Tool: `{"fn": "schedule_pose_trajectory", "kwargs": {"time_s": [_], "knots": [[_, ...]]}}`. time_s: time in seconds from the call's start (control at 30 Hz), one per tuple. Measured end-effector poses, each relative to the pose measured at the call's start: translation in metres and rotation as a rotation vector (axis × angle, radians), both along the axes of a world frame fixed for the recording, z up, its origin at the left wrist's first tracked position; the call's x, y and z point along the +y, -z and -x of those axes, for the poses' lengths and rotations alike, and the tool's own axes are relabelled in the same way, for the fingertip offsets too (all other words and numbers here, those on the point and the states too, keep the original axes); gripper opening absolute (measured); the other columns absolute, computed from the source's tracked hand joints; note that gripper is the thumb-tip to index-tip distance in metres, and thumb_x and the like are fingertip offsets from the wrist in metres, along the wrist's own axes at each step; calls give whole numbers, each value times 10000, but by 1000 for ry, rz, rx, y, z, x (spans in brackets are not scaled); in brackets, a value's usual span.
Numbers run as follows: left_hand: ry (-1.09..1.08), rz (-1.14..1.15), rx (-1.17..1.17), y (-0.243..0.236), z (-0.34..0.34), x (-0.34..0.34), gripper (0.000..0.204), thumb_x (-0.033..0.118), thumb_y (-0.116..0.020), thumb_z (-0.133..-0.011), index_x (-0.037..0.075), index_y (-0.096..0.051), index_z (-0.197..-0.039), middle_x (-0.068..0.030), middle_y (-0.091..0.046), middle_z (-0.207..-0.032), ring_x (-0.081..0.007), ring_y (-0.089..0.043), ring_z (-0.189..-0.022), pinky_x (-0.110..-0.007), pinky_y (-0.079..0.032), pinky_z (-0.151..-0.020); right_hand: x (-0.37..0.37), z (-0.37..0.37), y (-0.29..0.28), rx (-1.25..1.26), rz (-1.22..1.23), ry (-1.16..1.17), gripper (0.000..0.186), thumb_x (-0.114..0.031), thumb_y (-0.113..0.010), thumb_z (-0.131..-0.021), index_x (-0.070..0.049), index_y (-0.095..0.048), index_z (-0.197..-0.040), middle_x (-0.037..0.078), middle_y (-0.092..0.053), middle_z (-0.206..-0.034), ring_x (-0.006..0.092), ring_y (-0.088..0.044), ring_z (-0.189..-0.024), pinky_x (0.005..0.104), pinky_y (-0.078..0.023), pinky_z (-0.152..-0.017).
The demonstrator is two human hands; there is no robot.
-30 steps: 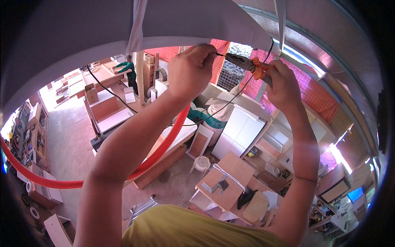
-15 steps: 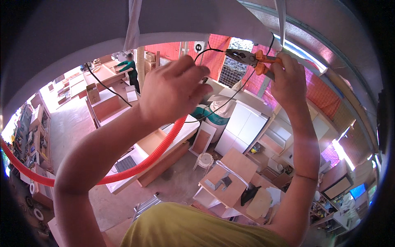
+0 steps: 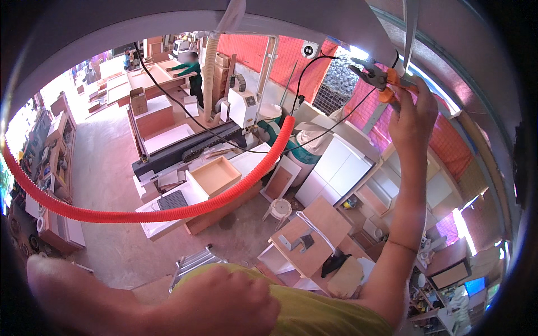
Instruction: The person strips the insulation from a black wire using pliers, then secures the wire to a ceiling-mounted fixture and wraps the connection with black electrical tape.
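Up at the right, my right hand (image 3: 413, 115) is closed round the orange handles of a pair of pliers (image 3: 374, 77), whose jaws are parted with nothing seen between them. A black cable (image 3: 298, 75) rises out of the end of a red corrugated conduit (image 3: 207, 210) and curves right, its tip stopping just short of the pliers. My left hand (image 3: 224, 302) is low in front of my yellow-green shirt (image 3: 330, 305), its fingers curled under. The hand itself hides whatever they hold.
A thin black cable (image 3: 185, 115) sags across the view behind the conduit. Overhead runs a pale ceiling surface (image 3: 314, 19). Below stand a wooden table (image 3: 308, 238), a stool (image 3: 279, 209), white cabinets (image 3: 336, 171) and a metal ladder (image 3: 196, 263). A person in green (image 3: 193, 73) works at a far bench.
My left hand has dropped from beside the cable to my chest. The pliers have shifted right in view, their jaws now away from the cable's tip. The conduit's end has come into sight.
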State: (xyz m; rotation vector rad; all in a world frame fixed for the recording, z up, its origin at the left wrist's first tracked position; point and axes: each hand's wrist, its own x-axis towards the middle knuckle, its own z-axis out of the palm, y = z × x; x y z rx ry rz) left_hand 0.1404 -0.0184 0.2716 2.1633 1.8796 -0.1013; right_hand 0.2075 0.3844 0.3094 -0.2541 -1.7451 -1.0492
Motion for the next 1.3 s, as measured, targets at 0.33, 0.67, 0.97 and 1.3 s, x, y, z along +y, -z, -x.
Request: {"fn": "schedule_pose_trajectory", "kwargs": {"time_s": [0.33, 0.67, 0.97, 1.3], "knots": [[-476, -255, -736, 125, 49, -116, 230, 199, -780, -866, 16, -704, -981, -126, -724, -919, -207, -707, -905, -369, -578, -713, 66, -40, 231, 699, 831, -548, 476, -158, -611, -986, 53, -507, -1401, 239, -556, -1365, 324, -597, -1218, 403, -502, -1006], [-1704, -317, -1199, 481, 87, -130, 259, 218, -660, -893, -31, -723, -925, -58, -668, -755, -130, -616, -689, -305, -507, -629, -92, -8, 655, -88, 2216, -49, 304, -199, -614, -826, 42, -640, -1010, 202, -674, -903, 318, -663, -839, 448, -503, -745], [-1445, -89, -988, 539, 119, -77, 421, 400, -669, -922, -9, -748, -981, -114, -728, -845, -194, -653, -751, -390, -535, -722, -190, 108, 554, -969, 2287, -732, 237, -296, -664, -923, -67, -602, -914, 7, -578, -759, 98, -525, -649, 294, -436, -549], [-1562, -82, -1195, 585, -1, -148, 484, 472, -617, -949, 53, -741, -1158, -152, -750, -1113, -247, -705, -972, -402, -536, -908, -213, 119, 558, -1007, 2538, -1024, 274, -327, -537, -1047, -62, -607, -1057, 33, -604, -793, 105, -540, -628, 280, -444, -553]]}}
